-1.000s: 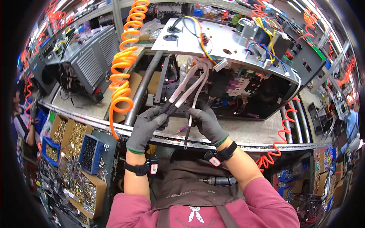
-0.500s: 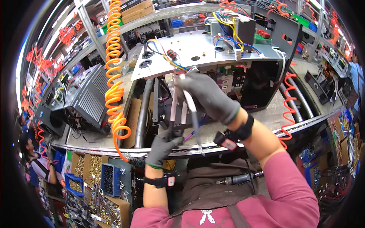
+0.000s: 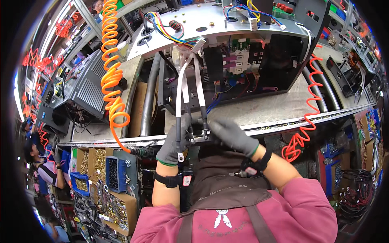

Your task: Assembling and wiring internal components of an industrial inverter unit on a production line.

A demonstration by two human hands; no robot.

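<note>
An open black electrical chassis (image 3: 259, 60) lies on the bench with a grey metal top plate (image 3: 190, 24) carrying coloured wires. Several thick white cables (image 3: 181, 87) with dark sleeved ends hang from it toward me. My left hand (image 3: 175, 139), in a grey glove, is closed around the lower ends of these cables; one ring terminal (image 3: 180, 156) pokes out below it. My right hand (image 3: 231, 134), also gloved, pinches another cable end (image 3: 204, 121) near the bench's front edge. Both hands sit close together in front of my apron.
An orange coiled air hose (image 3: 111, 77) hangs at the left, a red-orange coil (image 3: 302, 125) at the right. Bins of screws and small parts (image 3: 115, 174) sit under the bench at left. Another black unit (image 3: 87, 91) stands left. A person (image 3: 40, 170) works at far left.
My right hand has come down from the chassis opening to the bench edge beside my left hand. The cables now hang straighter and lower, drawn toward me.
</note>
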